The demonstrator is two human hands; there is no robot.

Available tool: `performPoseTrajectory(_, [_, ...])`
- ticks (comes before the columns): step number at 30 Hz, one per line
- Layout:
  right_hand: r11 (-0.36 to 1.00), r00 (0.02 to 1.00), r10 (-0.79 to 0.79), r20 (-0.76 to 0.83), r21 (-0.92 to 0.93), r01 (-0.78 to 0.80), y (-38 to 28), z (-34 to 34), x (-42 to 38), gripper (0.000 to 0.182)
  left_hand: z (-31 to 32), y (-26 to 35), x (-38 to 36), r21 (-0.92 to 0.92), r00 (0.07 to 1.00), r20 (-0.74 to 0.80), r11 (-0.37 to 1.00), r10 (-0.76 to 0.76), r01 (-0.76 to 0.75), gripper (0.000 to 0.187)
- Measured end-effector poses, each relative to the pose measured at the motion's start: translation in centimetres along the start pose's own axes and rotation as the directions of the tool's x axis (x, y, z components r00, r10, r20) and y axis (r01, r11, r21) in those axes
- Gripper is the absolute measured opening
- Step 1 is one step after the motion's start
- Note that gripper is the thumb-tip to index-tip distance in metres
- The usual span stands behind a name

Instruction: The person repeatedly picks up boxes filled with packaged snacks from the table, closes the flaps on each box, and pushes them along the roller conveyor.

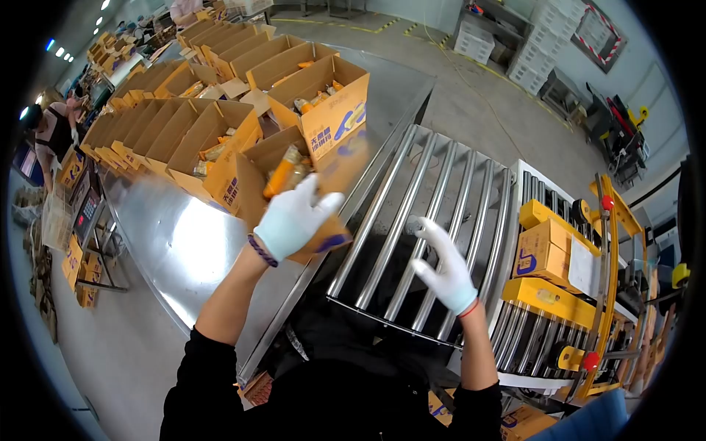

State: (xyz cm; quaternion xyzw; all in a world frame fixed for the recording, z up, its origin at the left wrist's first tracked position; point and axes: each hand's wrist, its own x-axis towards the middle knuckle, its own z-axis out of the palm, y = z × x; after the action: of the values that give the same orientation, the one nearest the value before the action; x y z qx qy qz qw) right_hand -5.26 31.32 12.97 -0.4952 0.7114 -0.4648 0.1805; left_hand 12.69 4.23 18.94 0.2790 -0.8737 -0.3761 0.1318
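My left hand (294, 217), in a white glove, is at the near side of an open cardboard box (254, 165). Its fingers hook over the box's edge and its thumb is spread to the right. Inside that box lie orange and clear packs (282, 173). Part of the box is smeared by motion, and my hand covers some of its near side. My right hand (447, 272), also gloved in white, hangs over the roller conveyor (401, 242) with thumb and fingers apart, holding nothing.
Rows of open filled boxes (213, 136) stand on the metal table (176, 242). To the right, a closed box (544, 253) sits in a yellow-framed machine (604, 272). Another person (55, 132) stands at the far left, near a scale (87, 209). White crates (540, 44) are stacked behind.
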Motion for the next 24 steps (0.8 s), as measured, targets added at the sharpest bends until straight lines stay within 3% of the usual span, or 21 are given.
performPoseTrajectory(1, [0.998, 0.999, -0.043, 0.010, 0.046, 0.042, -0.5, 1.0, 0.0, 0.086, 0.1, 0.4, -0.3, -0.459, 0.989, 0.105, 0.887, 0.102, -0.043, 0.044])
performPoseTrajectory(3, [0.987, 0.986, -0.148, -0.078, 0.048, 0.152, -2.1, 1.0, 0.2, 0.097, 0.0, 0.8, -0.1, -0.208, 0.926, -0.192, 0.908, 0.325, -0.363, 0.060])
performPoseTrajectory(4, [0.969, 0.968, -0.236, -0.087, -0.102, 0.227, -2.4, 0.5, 0.9, 0.109, -0.4, 0.9, -0.4, 0.135, 0.859, -0.363, 0.932, 0.362, -0.335, 0.060])
performPoseTrajectory(5, [0.924, 0.969, -0.241, -0.056, -0.319, 0.211, -2.9, 0.4, 1.1, 0.100, -0.7, 0.9, -0.4, 0.148, 0.880, -0.380, 0.958, 0.284, -0.245, 0.058])
performPoseTrajectory(7, [0.828, 0.971, -0.198, 0.131, -0.508, 0.237, -1.1, 0.9, 1.3, 0.089, -1.5, 0.0, -0.2, -0.003, 0.957, -0.053, 0.958, 0.285, -0.286, 0.052])
performPoseTrajectory(8, [0.860, 0.975, -0.196, 0.109, -0.458, 0.224, -0.7, 1.6, 1.4, 0.067, -1.4, 0.8, 0.0, 0.077, 0.956, 0.050, 0.953, 0.290, -0.293, 0.046])
performPoseTrajectory(9, [0.860, 0.975, -0.192, 0.113, -0.459, 0.223, -0.7, 1.5, 1.5, 0.067, -1.0, 1.7, 0.1, 0.170, 0.960, 0.031, 0.945, 0.278, -0.279, 0.046])
performPoseTrajectory(11, [0.939, 0.969, -0.173, 0.176, -0.268, 0.217, -0.9, 1.4, 2.1, 0.052, -1.4, 3.6, 1.7, 0.152, 0.974, 0.190, 0.976, 0.123, -0.153, 0.037])
performPoseTrajectory(12, [0.986, 0.987, -0.125, 0.102, -0.098, 0.135, -0.7, 1.4, 2.2, 0.041, -0.8, 3.0, 3.0, 0.153, 0.974, 0.190, 0.977, 0.120, -0.151, 0.037])
performPoseTrajectory(13, [1.000, 0.995, -0.019, 0.094, 0.002, 0.019, -0.6, 0.9, 2.3, 0.038, 0.7, 1.3, 4.7, 0.358, 0.947, 0.236, 0.887, 0.217, -0.292, 0.031])
performPoseTrajectory(14, [1.000, 1.000, 0.007, -0.021, 0.018, -0.007, -0.8, 1.1, 2.8, 0.039, 2.3, -0.2, 6.2, 0.532, 0.906, 0.300, 0.737, 0.297, -0.417, 0.028])
performPoseTrajectory(15, [0.999, 0.990, 0.034, -0.136, 0.035, -0.030, -0.9, 1.2, 3.3, 0.043, 3.9, -1.4, 7.4, 0.530, 0.907, 0.298, 0.738, 0.299, -0.417, 0.028])
performPoseTrajectory(16, [0.972, 0.996, -0.050, -0.072, -0.232, 0.032, -0.5, 0.4, 4.0, 0.063, 5.6, -2.4, 8.5, 0.481, 0.868, 0.214, 0.726, 0.447, -0.492, 0.026])
performPoseTrajectory(17, [0.816, 0.974, -0.210, -0.082, -0.564, 0.129, -1.9, -0.1, 4.9, 0.082, 6.7, -2.6, 9.1, 0.435, 0.805, 0.121, 0.698, 0.581, -0.569, 0.026])
performPoseTrajectory(18, [0.740, 0.962, -0.243, -0.123, -0.665, 0.102, -3.2, -0.5, 5.6, 0.087, 6.2, -0.9, 8.5, 0.424, 0.867, 0.085, 0.770, 0.491, -0.477, 0.024])
performPoseTrajectory(19, [0.656, 0.948, -0.275, -0.159, -0.752, 0.064, -4.0, -0.6, 6.1, 0.092, 6.6, -1.4, 8.3, 0.420, 0.865, 0.093, 0.768, 0.494, -0.483, 0.024])
performPoseTrajectory(20, [0.630, 0.951, -0.243, -0.189, -0.776, 0.007, -4.2, -0.5, 6.6, 0.097, 6.9, -2.6, 8.0, 0.372, 0.856, -0.197, 0.844, 0.478, -0.386, 0.026])
performPoseTrajectory(21, [0.634, 0.951, -0.243, -0.191, -0.774, 0.007, -4.0, 0.1, 6.3, 0.097, 6.9, -4.0, 7.9, 0.293, 0.780, -0.473, 0.908, 0.410, -0.300, 0.028])
performPoseTrajectory(22, [0.668, 0.953, -0.234, -0.191, -0.744, 0.015, -3.4, 1.0, 5.7, 0.097, 6.7, -5.3, 7.8, 0.064, 0.891, -0.438, 0.993, 0.116, -0.098, 0.040])
performPoseTrajectory(23, [0.701, 0.954, -0.228, -0.194, -0.713, 0.023, -3.3, 1.9, 5.1, 0.097, 6.3, -6.9, 7.7, 0.071, 0.889, -0.441, 0.992, 0.123, -0.102, 0.040])
performPoseTrajectory(24, [0.725, 0.975, -0.189, -0.115, -0.686, 0.059, -4.0, 2.6, 4.0, 0.095, 6.0, -8.5, 7.4, -0.448, 0.987, -0.158, 0.892, -0.019, -0.054, 0.047])
